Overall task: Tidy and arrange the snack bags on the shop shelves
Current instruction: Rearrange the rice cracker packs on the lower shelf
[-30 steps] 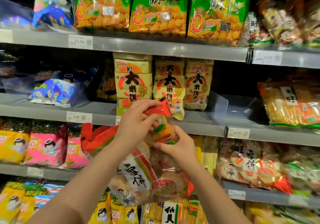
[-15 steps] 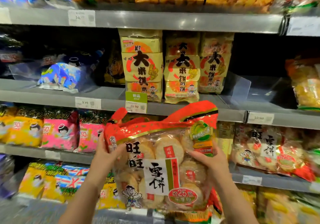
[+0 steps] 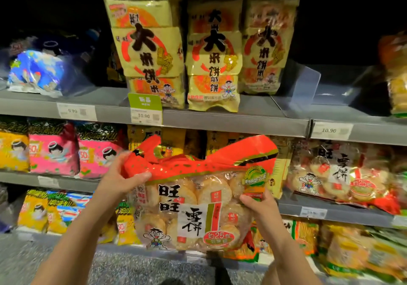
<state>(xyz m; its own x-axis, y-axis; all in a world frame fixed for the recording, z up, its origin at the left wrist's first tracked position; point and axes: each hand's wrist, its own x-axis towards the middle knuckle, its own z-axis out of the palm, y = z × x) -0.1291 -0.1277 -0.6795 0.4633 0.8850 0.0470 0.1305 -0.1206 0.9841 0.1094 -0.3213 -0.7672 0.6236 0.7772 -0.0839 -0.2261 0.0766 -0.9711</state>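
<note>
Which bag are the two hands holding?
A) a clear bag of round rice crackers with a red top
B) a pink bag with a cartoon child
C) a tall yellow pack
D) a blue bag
A: the left hand grips the red top of the rice cracker bag, the right hand its side.

The large clear plastic snack bag with a red top band (image 3: 198,199) is glossy film, see-through over pale, rough-crusted crackers and crinkled, with bright glints along the red band. The tall yellow plastic snack packs (image 3: 149,51) have a softer sheen, the pink snack bags (image 3: 55,150) look like shiny foil, and the clear plastic shelf divider (image 3: 301,82) is smooth and stiff. The grey metal shelf edge (image 3: 231,123) looks matt and smooth, the white price labels (image 3: 76,111) like flat paper, and the grey speckled floor (image 3: 136,267) grainy, like stone.
</note>
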